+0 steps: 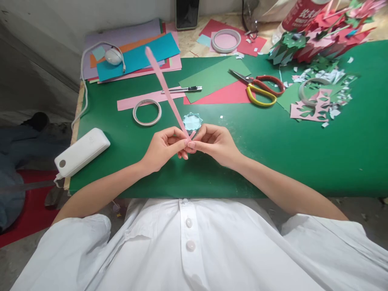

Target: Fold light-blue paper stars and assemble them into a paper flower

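A narrow pink paper strip (pixel 165 88) slants up and to the left from between my hands, its lower end bent into a short fold. My left hand (pixel 163 146) pinches the strip near that fold. Fingertips touching the left ones, my right hand (pixel 218 144) pinches the folded end too. Just beyond the fingers, a light blue paper piece with a pointed, scalloped edge (pixel 192 121) lies on the green table (pixel 303 157).
Beyond my hands are a tape roll (pixel 147 112), a cutter (pixel 190 89), scissors (pixel 257 87) and coloured sheets (pixel 139 56). A white power bank (pixel 82 152) sits at the left edge. Paper scraps (pixel 335 76) and folded paper flowers (pixel 321 38) occupy the right back.
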### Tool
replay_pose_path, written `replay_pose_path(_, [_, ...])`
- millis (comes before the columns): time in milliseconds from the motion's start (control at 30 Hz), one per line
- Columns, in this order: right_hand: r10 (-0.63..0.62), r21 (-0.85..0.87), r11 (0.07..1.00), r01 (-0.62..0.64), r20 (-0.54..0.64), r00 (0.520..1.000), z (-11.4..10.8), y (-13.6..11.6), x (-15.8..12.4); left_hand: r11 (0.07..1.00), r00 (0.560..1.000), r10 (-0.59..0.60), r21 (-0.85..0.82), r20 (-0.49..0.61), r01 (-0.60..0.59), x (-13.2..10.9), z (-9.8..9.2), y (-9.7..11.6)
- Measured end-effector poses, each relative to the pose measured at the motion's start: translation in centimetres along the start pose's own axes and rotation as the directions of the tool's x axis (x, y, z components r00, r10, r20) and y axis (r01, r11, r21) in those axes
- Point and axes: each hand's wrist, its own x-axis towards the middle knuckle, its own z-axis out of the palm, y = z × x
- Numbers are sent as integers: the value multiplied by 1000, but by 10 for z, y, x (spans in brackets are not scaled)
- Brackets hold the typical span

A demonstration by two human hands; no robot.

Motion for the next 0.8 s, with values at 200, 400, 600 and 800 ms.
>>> replay_pose_path(200, [44, -48, 998, -45, -21, 999, 0, -1, 2, 991, 996, 93, 92, -1, -93, -1, 0, 3])
replay_pose_path(400, [13, -86, 996, -19, -70, 997, 0, 0, 2, 975, 988, 152, 161, 37, -156, -2, -2, 1])
replay_pose_path(600, [82, -51, 995, -87, -99, 992, -1, -2, 2, 808, 843, 538, 279, 6, -518, -1, -6, -10])
replay_pose_path(800, [151, -6, 988, -151, -54, 987, -2, -2, 2, -1, 453, 788, 738, 416, -675, 10, -27, -12])
